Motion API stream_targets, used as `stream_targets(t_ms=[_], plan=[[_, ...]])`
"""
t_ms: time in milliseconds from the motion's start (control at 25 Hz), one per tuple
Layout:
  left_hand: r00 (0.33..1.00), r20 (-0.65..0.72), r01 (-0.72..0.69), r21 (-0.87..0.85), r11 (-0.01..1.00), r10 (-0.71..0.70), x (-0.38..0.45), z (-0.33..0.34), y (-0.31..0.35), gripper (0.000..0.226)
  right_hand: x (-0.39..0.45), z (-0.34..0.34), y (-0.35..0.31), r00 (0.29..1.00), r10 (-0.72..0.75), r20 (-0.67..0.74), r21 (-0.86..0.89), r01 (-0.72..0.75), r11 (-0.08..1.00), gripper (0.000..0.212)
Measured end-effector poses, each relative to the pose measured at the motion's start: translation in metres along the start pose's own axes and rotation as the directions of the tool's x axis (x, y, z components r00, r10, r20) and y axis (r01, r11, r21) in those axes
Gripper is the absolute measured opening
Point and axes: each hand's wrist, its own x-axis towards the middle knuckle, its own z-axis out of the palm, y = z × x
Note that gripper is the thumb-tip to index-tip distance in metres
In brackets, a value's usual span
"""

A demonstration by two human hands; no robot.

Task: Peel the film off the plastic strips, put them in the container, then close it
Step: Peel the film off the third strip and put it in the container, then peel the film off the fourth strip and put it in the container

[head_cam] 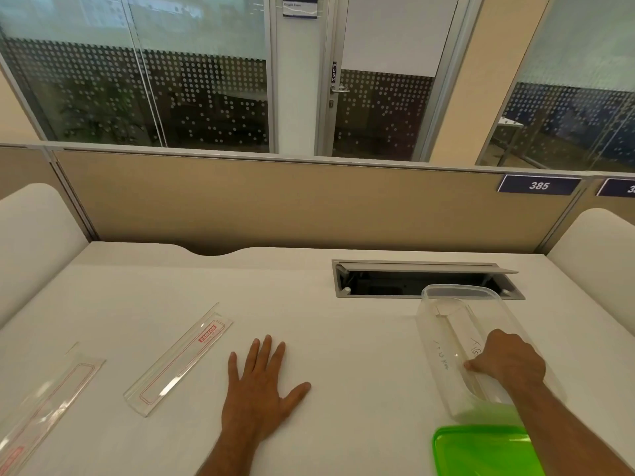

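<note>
Nearest, just behind the right hand (508, 360), a translucent green lid (484, 450) lies flat on the white desk (343, 338), off the container. The right hand reaches inside the clear plastic container (460, 338), fingers curled, pinching a clear strip (457, 333) that lies along its bottom; nothing else shows inside. The left hand (261, 389) rests flat on the desk, fingers spread, holding nothing. Left of it a film-covered strip (178, 360) with red print lies diagonally, and further left another strip (44, 403) lies likewise. Beyond the container, an open cable hatch (422, 280) sits in the desk.
</note>
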Motion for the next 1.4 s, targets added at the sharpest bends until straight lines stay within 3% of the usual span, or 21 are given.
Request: stream_targets(t_ms=[120, 280, 440, 640, 840, 1240, 1400], plan=[[1.0, 0.012, -0.003, -0.01, 1.0, 0.003, 0.0, 0.0, -0.001, 0.099, -0.001, -0.001, -0.001, 0.999, -0.002, -0.035, -0.002, 0.002, 1.0, 0.055], [1.0, 0.016, -0.011, -0.03, 0.999, 0.011, -0.003, -0.002, -0.003, 0.095, -0.005, -0.01, -0.007, 0.964, -0.031, -0.264, 0.077, 0.053, 0.996, 0.04], [0.998, 0.034, -0.059, -0.055, 0.997, 0.06, -0.008, -0.008, -0.004, 0.095, -0.019, -0.024, -0.036, 0.859, -0.169, -0.483, 0.312, 0.349, 0.884, 0.045], [0.996, 0.012, -0.092, -0.034, 0.995, 0.093, -0.012, -0.029, -0.017, 0.089, -0.054, -0.018, -0.097, 0.744, -0.551, -0.379, 0.235, 0.653, 0.72, 0.055], [0.998, -0.045, -0.053, 0.002, 0.999, 0.053, -0.014, -0.063, -0.054, 0.081, -0.102, 0.009, -0.172, 0.605, -0.731, -0.317, 0.146, 0.792, 0.593, 0.055], [0.975, -0.148, 0.167, 0.004, 0.986, -0.164, -0.035, -0.115, -0.144, 0.077, -0.168, 0.048, -0.316, 0.294, -0.929, -0.224, -0.013, 0.952, 0.304, 0.058], [0.974, -0.124, 0.191, 0.005, 0.981, -0.189, -0.032, -0.114, -0.16, 0.06, -0.176, 0.061, -0.36, 0.176, -0.964, -0.202, -0.098, 0.975, 0.198, 0.056]])
